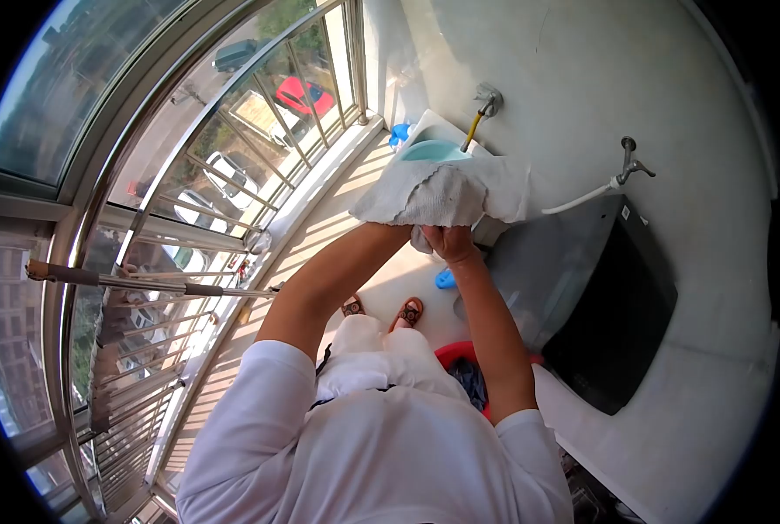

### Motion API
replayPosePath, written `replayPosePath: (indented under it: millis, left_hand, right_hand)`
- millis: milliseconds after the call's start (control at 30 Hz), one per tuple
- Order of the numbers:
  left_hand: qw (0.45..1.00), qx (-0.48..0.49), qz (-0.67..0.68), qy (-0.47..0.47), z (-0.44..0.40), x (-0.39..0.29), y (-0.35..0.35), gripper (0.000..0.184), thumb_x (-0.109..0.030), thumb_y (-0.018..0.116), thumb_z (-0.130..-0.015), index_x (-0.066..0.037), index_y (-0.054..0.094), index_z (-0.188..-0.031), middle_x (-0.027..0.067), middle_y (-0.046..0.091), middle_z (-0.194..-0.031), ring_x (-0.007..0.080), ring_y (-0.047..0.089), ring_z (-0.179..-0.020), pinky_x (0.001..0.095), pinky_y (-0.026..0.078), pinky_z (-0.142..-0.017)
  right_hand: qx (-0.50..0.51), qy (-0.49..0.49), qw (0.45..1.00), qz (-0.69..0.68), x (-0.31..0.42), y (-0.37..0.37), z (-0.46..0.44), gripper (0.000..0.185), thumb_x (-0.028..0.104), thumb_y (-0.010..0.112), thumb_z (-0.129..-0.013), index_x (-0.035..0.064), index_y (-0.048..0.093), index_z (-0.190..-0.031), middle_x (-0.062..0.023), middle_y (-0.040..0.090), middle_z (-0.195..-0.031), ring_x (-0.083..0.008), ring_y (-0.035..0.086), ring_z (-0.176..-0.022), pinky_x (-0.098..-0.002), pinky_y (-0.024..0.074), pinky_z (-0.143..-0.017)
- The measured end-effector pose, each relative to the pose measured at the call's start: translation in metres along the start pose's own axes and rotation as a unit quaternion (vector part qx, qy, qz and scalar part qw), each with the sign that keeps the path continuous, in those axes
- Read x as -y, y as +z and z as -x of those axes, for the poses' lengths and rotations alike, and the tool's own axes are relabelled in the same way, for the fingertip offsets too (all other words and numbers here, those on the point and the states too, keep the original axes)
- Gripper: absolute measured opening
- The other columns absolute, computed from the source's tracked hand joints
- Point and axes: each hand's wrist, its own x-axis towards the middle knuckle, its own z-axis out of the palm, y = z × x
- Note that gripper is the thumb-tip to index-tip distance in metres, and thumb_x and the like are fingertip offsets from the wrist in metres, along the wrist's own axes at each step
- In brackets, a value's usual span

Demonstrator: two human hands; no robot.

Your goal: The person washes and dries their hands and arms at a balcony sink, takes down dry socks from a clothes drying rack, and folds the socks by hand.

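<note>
A greyish-white cloth (447, 194) is spread out in front of me at arm's length, over the near side of a white sink. My right hand (449, 243) is closed on its near edge, where the fabric bunches up. The left forearm runs up to the cloth, and that hand is covered by it, so its fingers do not show. Just beyond the cloth, a light-teal basin (434, 150) sits in the white sink (424, 129). Above the basin hangs a yellow hose (472, 131) from a wall tap (490, 99).
A grey washing machine (552, 262) with a dark panel stands at right, near a second tap (628, 164) with a white hose. A red tub (460, 351) holding dark fabric is beside my legs. Left are metal railings (233, 175) and a pole (154, 284). Something blue (445, 279) lies on the floor.
</note>
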Motion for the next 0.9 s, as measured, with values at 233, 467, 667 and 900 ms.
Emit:
replayPosePath:
  millis: [233,467,667,900]
  left_hand:
    - [0.716,0.026,-0.686,-0.129,0.019,-0.048,0.042,0.045,-0.023,0.066,-0.075,-0.007,0.054,-0.116,0.0169,0.057,-0.111,0.0323,0.053,-0.106,0.0409,0.042,-0.091]
    - [0.989,-0.069,0.073,-0.104,0.043,-0.049,-0.007,0.059,-0.047,0.049,-0.089,-0.017,0.032,-0.137,0.0058,0.044,-0.13,0.0217,0.043,-0.119,0.0335,0.039,-0.095]
    - [0.877,0.139,0.46,0.011,0.06,-0.007,0.03,0.078,-0.068,0.027,-0.085,-0.008,0.033,-0.135,0.0137,0.04,-0.134,0.0266,0.043,-0.118,0.0385,0.033,-0.1]
    - [0.843,0.093,0.529,-0.005,0.045,-0.025,0.093,0.059,-0.048,0.039,-0.091,-0.007,0.032,-0.134,0.0116,0.041,-0.13,0.0241,0.042,-0.117,0.036,0.035,-0.097]
  right_hand:
    - [-0.225,0.379,0.852,-0.283,-0.066,-0.039,-0.009,0.033,0.029,0.044,-0.094,0.0006,0.058,-0.088,-0.0033,0.057,-0.078,-0.0132,0.052,-0.071,-0.0308,0.0444,-0.065]
    - [-0.033,0.242,0.944,-0.221,0.012,-0.048,-0.037,0.036,0.033,0.046,-0.094,0.0006,0.054,-0.108,-0.0068,0.059,-0.101,-0.0191,0.058,-0.09,-0.0286,0.0438,-0.082]
    - [-0.064,0.314,0.845,-0.427,0.03,-0.074,-0.075,0.05,0.046,0.033,-0.095,0.0048,0.05,-0.118,-0.014,0.055,-0.117,-0.019,0.053,-0.105,-0.0319,0.0428,-0.087]
    - [-0.249,0.332,0.606,-0.679,-0.016,-0.027,-0.06,0.057,0.054,0.035,-0.091,0.0066,0.045,-0.12,-0.0166,0.049,-0.123,-0.0288,0.049,-0.112,-0.0392,0.0405,-0.095]
